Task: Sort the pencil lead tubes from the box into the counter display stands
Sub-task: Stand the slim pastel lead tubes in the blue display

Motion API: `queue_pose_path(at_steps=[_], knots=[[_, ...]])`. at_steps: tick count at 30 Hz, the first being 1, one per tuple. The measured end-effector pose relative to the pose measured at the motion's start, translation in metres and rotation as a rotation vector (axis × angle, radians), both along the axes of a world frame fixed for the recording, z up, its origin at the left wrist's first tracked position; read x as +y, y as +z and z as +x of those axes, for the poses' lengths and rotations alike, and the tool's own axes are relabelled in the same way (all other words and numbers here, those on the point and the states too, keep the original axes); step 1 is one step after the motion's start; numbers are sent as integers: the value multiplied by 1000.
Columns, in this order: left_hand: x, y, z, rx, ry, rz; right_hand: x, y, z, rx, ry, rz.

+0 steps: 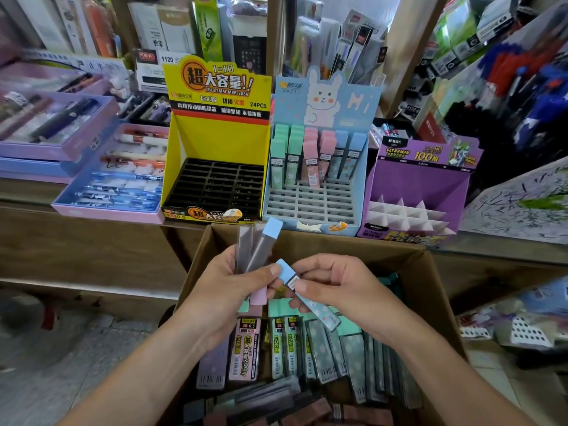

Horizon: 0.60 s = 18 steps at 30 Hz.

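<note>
Thumb and fingers of the right hand [341, 290] pinch one blue-capped tube [309, 299] near its cap. It slants down and to the right over the box. Just beside it, the left hand [227, 290] is curled round a small bundle of tubes [249, 247]. Their grey bodies point up toward the counter, with one blue cap on top and a pink cap poking out below the fingers. The hands almost meet at the single tube's cap. It is probably being added to the bundle or taken from it, but I cannot tell which.

Below both hands, the cardboard box [353, 247] stands against the front edge of the counter [92, 247]. It holds many loose tubes [310, 348] in mint, pink and grey, lying in rough rows.

Three stands sit side by side along the counter's front edge:
- **Left:** the yellow stand [215, 139] shows only bare black slots.
- **Middle:** the blue stand [307, 204] has its back rows filled with mint, pink and blue tubes, and its front rows are open.
- **Right:** the purple stand [421, 182] shows only white dividers.

The sorting looks barely begun. One stand is partly stocked, two hold nothing, and most of the stock lies in the box.
</note>
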<state>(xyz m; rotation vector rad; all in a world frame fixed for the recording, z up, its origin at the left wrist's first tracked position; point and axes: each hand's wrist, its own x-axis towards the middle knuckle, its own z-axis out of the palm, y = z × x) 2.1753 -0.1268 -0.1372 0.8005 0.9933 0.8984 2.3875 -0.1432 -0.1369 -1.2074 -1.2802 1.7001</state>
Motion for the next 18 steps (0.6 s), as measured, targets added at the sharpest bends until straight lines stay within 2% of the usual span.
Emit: queue_pose_path(at_steps=[11,18], knots=[[-2,6,-4,24,-30,26,7,11,1,-168,-229,171],[-2,15,-18,11,7,18,25,46,14,-225,-355,366]])
